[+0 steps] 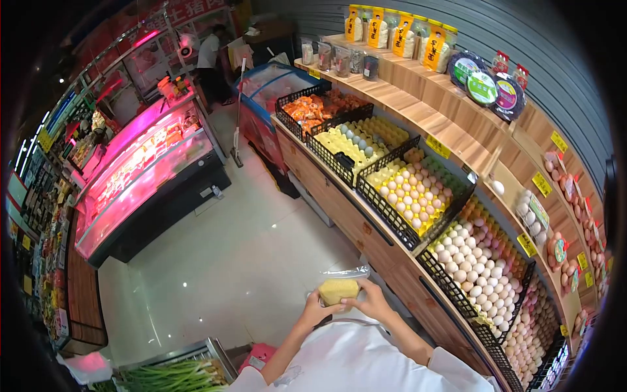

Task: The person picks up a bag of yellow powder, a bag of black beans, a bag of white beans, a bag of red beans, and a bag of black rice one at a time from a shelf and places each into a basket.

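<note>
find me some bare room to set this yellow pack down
For the yellow pack, the wooden shelf is bare between the dark small jar and the round white item. The floor is open between the pink-lit counter and the wooden cabinet. The black crates are crowded with eggs and orange packets.

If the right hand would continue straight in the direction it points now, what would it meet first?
The yellow-filled bag, which the right hand touches. Past it, the pale floor seems next, though depth is unclear.

A grey ribbed wall [509, 39] stands behind wooden shelving [421, 114].
</note>
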The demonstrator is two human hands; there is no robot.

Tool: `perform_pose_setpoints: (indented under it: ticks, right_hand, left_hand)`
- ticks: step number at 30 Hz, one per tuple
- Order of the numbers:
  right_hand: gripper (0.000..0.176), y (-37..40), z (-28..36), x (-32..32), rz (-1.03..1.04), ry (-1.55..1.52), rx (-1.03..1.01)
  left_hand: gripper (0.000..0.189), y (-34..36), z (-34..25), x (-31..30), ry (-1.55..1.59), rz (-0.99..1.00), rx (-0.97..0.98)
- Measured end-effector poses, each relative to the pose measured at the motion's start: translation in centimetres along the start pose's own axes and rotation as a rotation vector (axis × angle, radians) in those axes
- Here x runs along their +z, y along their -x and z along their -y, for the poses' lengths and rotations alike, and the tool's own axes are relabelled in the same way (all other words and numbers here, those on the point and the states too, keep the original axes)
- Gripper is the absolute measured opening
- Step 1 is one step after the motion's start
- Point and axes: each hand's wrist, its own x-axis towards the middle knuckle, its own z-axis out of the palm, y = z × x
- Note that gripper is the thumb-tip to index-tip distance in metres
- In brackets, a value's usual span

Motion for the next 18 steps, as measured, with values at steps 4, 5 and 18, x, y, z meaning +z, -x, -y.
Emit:
perform_pose_setpoints:
  ticks: [4,5,18]
  right_hand:
    - [0.042,-9.7,1.6,-0.6,-0.123,-0.037,0.078]
    - [0.042,-12.4,1.3,-1.2,-0.185,-0.146,0.086]
    - [0.041,-42.4,-2.1,-20.4,-0.937,0.153,-0.058]
  left_hand:
    - [0.065,-7.4,-0.8,-6.9,-0.107,-0.074,0.164]
    - [0.060,-9.2,-0.2,-9.3,-0.123,-0.081,0.121]
    - [0.014,-22.0,7.9,-26.4,-0.197,-0.072,-0.354]
